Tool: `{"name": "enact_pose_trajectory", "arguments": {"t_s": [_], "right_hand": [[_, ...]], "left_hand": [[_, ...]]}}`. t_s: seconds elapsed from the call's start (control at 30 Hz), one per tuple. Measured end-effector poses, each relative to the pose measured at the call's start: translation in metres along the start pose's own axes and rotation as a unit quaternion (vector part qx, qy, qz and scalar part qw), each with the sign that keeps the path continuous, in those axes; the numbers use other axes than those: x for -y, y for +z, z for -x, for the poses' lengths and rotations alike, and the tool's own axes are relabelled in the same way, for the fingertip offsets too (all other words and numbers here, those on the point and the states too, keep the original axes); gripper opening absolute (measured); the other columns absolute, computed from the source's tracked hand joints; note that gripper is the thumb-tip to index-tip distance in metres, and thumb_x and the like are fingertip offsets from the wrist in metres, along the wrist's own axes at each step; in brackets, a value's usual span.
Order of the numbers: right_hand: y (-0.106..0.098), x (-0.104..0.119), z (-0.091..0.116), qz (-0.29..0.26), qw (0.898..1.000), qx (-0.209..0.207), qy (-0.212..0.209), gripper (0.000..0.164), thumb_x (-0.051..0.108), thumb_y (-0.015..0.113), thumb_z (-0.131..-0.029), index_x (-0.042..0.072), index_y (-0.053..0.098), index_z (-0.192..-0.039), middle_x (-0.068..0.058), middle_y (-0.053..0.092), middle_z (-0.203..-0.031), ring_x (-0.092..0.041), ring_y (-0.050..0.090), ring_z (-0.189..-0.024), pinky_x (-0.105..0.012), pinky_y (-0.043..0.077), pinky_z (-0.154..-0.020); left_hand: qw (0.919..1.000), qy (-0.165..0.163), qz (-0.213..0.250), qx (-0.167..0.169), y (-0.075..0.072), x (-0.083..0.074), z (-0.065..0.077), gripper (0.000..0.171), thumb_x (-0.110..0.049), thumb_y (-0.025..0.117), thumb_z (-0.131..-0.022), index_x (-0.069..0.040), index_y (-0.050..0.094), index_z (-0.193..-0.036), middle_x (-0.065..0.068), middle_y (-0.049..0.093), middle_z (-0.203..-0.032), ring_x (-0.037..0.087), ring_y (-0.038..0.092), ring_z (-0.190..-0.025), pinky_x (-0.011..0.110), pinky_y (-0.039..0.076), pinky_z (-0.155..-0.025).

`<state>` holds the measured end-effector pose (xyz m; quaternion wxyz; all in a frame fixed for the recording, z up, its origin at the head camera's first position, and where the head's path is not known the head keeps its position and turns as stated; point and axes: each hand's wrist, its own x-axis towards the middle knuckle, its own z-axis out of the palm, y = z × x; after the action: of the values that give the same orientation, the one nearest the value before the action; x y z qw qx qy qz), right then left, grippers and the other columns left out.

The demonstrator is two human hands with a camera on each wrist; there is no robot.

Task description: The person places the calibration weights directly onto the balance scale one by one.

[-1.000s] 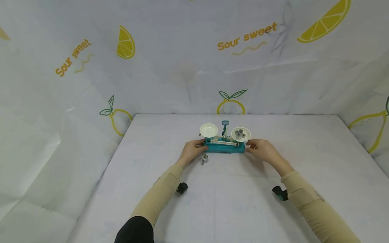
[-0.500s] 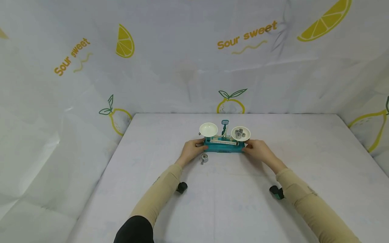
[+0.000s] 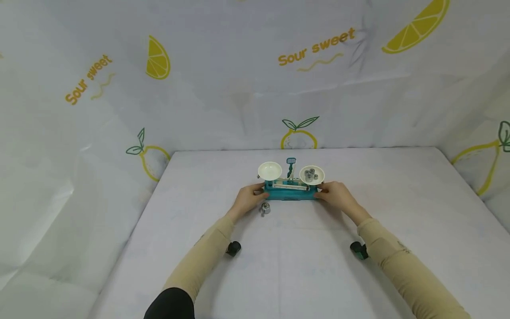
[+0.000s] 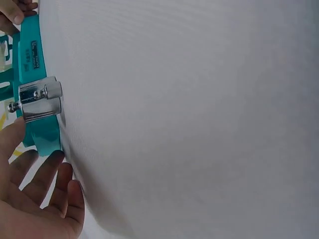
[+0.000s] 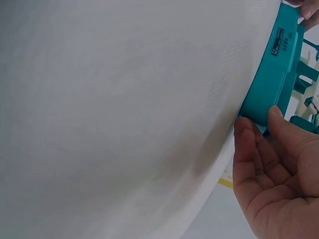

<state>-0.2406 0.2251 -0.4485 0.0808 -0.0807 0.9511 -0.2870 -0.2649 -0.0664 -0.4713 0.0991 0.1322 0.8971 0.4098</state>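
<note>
A teal balance scale (image 3: pixel 291 195) with two white pans stands near the far part of the table. Its left pan (image 3: pixel 269 171) is bare, while several metal weights (image 3: pixel 309 175) sit in the right pan (image 3: pixel 322 179). My left hand (image 3: pixel 246 199) holds the left end of the base, thumb at the front. At the opposite end, my right hand (image 3: pixel 338 196) grips the base (image 5: pixel 271 74) between thumb and fingers. Shiny weights (image 4: pixel 40 102) stand on the table just in front of the left end, close to my left thumb but not held.
The white-covered table (image 3: pixel 295 266) extends around the scale. Behind it rises a white sheet (image 3: pixel 223 106) printed with lemons. A black wrist-worn piece (image 3: pixel 233 248) shows under the left sleeve, and another dark one (image 3: pixel 359 250) by the right sleeve.
My right hand has moved slightly left and closed onto the scale's right end. The left hand keeps its hold. The head view has shifted a little.
</note>
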Motion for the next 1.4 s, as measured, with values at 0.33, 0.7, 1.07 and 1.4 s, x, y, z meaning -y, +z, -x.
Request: {"name": "enact_pose_trajectory", "arguments": {"t_s": [0.33, 0.7, 1.07, 1.4], "right_hand": [[-0.003, 0.002, 0.000, 0.015, 1.000, -0.002, -0.008, 0.041, 0.019, 0.061, -0.090, -0.010, 0.058, -0.119, -0.021, 0.069, -0.096, -0.020, 0.057, -0.075, -0.036, 0.050, -0.070], [-0.001, 0.002, 0.001, 0.032, 0.999, -0.009, -0.012, 0.035, 0.017, 0.061, -0.090, -0.010, 0.061, -0.112, -0.021, 0.069, -0.089, -0.019, 0.056, -0.069, -0.032, 0.049, -0.063], [0.002, 0.007, 0.002, 0.040, 0.999, -0.008, -0.007, 0.037, 0.016, 0.060, -0.090, -0.012, 0.059, -0.115, -0.013, 0.065, -0.076, -0.016, 0.049, -0.064, -0.024, 0.041, -0.056], [0.002, 0.009, 0.004, 0.045, 0.999, -0.013, -0.018, 0.039, 0.015, 0.060, -0.090, -0.012, 0.057, -0.118, -0.009, 0.062, -0.070, -0.015, 0.047, -0.061, -0.023, 0.038, -0.054]], "left_hand": [[0.9997, -0.011, -0.015, 0.013, -0.011, 0.007, 0.017, 0.046, -0.042, 0.059, -0.089, -0.014, 0.059, -0.125, 0.006, 0.064, -0.119, 0.019, 0.060, -0.100, 0.028, 0.052, -0.076], [0.9979, 0.023, -0.029, 0.053, -0.006, 0.006, 0.025, 0.034, -0.035, 0.073, -0.079, -0.012, 0.067, -0.103, 0.003, 0.066, -0.102, 0.014, 0.056, -0.088, 0.025, 0.047, -0.075], [0.9975, 0.032, -0.048, 0.041, 0.000, 0.002, 0.027, 0.028, -0.030, 0.074, -0.079, -0.012, 0.068, -0.099, 0.000, 0.067, -0.088, 0.009, 0.054, -0.076, 0.022, 0.046, -0.068], [0.9976, 0.042, -0.052, 0.018, -0.001, 0.003, 0.031, 0.027, -0.031, 0.073, -0.080, -0.012, 0.069, -0.099, 0.000, 0.069, -0.090, 0.008, 0.054, -0.075, 0.020, 0.045, -0.065]]}}
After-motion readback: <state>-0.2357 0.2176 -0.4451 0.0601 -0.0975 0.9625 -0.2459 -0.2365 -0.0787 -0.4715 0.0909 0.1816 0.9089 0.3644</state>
